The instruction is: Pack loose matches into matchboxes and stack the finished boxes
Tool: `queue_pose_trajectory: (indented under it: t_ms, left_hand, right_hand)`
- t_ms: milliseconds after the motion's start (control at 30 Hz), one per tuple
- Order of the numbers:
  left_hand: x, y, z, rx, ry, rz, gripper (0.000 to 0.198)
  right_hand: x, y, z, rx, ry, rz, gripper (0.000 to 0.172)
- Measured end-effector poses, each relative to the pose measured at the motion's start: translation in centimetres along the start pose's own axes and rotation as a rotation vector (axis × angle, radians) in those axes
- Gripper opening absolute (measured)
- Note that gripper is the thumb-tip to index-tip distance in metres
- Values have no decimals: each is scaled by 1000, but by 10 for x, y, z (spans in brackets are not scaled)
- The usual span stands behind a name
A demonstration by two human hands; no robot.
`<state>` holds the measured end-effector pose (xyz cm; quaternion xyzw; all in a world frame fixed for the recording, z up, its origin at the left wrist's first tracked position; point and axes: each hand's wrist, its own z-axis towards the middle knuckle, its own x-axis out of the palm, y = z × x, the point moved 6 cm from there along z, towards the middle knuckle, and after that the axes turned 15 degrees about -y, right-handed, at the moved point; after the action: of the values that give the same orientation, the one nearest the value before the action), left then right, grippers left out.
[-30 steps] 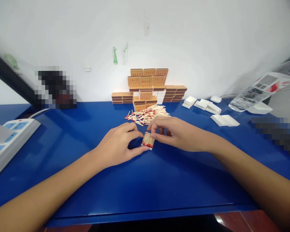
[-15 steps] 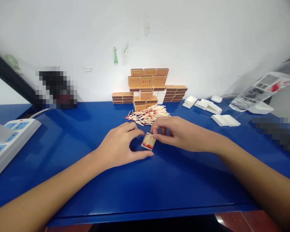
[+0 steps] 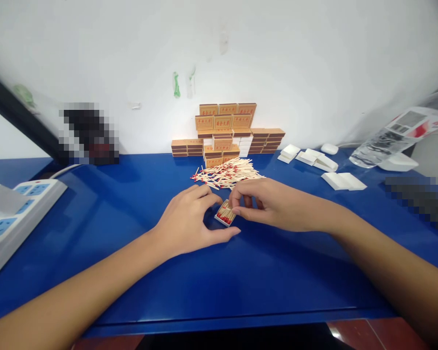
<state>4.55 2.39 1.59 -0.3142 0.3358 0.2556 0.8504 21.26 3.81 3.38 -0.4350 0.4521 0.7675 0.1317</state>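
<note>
A small white tray packed with red-tipped matches (image 3: 225, 214) lies on the blue table (image 3: 241, 277) between my hands. My right hand (image 3: 273, 204) pinches the tray's right end with thumb and fingertips. My left hand (image 3: 184, 223) rests on the table on the tray's left. Its forefinger curves past the tray's far corner and its thumb stretches out below the tray, apart from it. A loose pile of matches (image 3: 226, 172) lies just beyond both hands.
Stacked tan matchboxes (image 3: 224, 129) stand against the white wall. Empty white trays (image 3: 310, 158) and two more white trays (image 3: 343, 181) lie at the right, near a clear plastic bag (image 3: 394, 133). A power strip (image 3: 10, 214) sits at the left edge.
My left thumb and forefinger have come off the tray and spread apart. My right hand keeps its pinch and has nudged the tray slightly.
</note>
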Motion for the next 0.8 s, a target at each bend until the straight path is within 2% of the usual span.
queue_pose_trajectory:
  t_ms: [100, 233, 600, 667, 800]
  left_hand:
    - [2, -1, 0, -14, -6, 35, 49]
    - [4, 2, -1, -14, 22, 39, 29]
    - [4, 3, 1, -1, 40, -20, 23]
    - [3, 3, 2, 6, 30, -29, 22]
    - [1, 4, 2, 11, 30, -43, 23]
  right_hand:
    - [-4, -2, 1, -32, -41, -38, 21]
    - [-6, -5, 3, -130, -93, -159, 17]
    - [22, 14, 0, -332, -38, -749, 16]
    - [21, 14, -1, -338, -37, -748, 16]
    - [14, 10, -2, -323, -89, -554, 16]
